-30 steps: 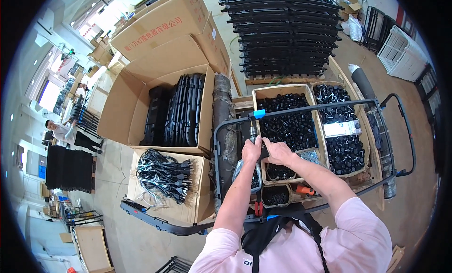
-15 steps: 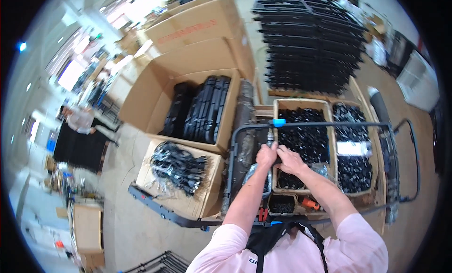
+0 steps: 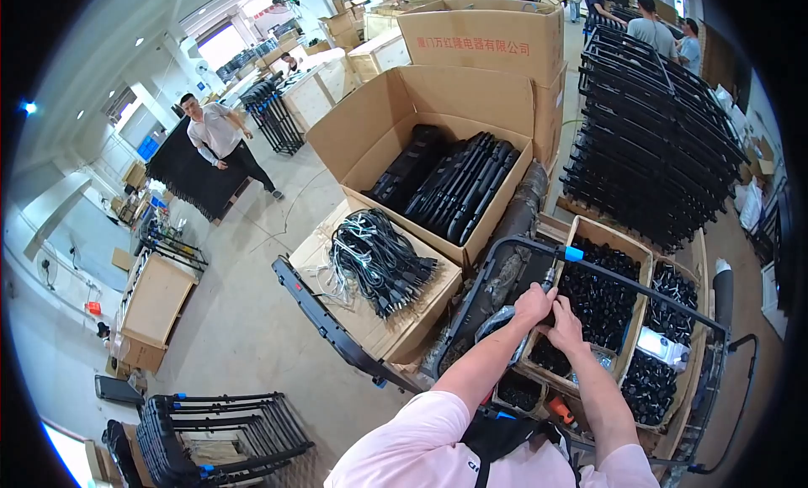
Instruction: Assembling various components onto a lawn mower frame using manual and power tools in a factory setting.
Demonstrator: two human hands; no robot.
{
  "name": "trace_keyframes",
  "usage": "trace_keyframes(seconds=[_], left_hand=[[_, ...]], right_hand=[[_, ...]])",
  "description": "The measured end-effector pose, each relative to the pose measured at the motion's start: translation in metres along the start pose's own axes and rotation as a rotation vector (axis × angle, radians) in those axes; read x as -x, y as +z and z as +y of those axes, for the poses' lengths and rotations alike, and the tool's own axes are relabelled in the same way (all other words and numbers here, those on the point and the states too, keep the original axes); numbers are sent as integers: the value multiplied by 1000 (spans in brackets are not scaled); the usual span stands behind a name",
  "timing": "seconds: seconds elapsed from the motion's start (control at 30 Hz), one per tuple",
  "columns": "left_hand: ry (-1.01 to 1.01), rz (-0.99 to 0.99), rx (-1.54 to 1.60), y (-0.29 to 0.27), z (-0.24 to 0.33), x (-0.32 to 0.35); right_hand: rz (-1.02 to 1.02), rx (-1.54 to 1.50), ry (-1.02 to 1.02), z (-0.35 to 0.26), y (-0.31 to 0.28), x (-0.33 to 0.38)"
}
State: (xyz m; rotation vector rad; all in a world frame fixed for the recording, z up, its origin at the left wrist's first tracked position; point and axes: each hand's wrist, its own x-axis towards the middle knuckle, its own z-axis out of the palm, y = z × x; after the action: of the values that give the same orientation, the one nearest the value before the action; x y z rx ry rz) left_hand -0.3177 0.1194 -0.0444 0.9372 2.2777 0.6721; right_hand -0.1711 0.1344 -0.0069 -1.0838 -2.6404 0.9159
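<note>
My left hand (image 3: 534, 305) is wrapped round a slim driver tool (image 3: 549, 278) with a metal tip, which points away from me toward the rail of a black tubular frame (image 3: 644, 293). Close against it, my right hand (image 3: 566, 325) has its fingers curled; what lies inside them is hidden. Beside the tip, a blue clip (image 3: 573, 254) sits on the rail. Under the frame, a carton (image 3: 646, 273) holds many small black parts (image 3: 599, 282). A clear plastic bag (image 3: 498, 321) lies left of my hands.
An open carton (image 3: 337, 151) holds long black parts (image 3: 463, 185). Nearer, bundled black cables (image 3: 379, 265) lie on another carton (image 3: 404, 349). Black frames (image 3: 652, 143) are stacked at far right, more (image 3: 227, 437) at lower left. A person (image 3: 223, 139) stands at left beside a black stack (image 3: 189, 172).
The view has swung left, so the cartons, frame and hands appear farther right. Both hands stay together at the tool near the rail. The person at left has come more fully into view.
</note>
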Motion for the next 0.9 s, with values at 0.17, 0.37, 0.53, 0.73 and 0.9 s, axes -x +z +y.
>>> trace_keyframes(seconds=[0.17, 0.37, 0.53, 0.73, 0.9], left_hand=[[-3, 2, 3, 0, -1, 3], [10, 26, 29, 4, -6, 11], [11, 14, 74, 14, -11, 16], [160, 175, -36, 19, -11, 24], [202, 201, -2, 16, -1, 29]], right_hand=[[-17, 6, 23, -1, 2, 3], [16, 24, -10, 2, 10, 9], [94, 90, -63, 5, 10, 20], [143, 128, -81, 21, 19, 22], [112, 168, -17, 14, 3, 22]])
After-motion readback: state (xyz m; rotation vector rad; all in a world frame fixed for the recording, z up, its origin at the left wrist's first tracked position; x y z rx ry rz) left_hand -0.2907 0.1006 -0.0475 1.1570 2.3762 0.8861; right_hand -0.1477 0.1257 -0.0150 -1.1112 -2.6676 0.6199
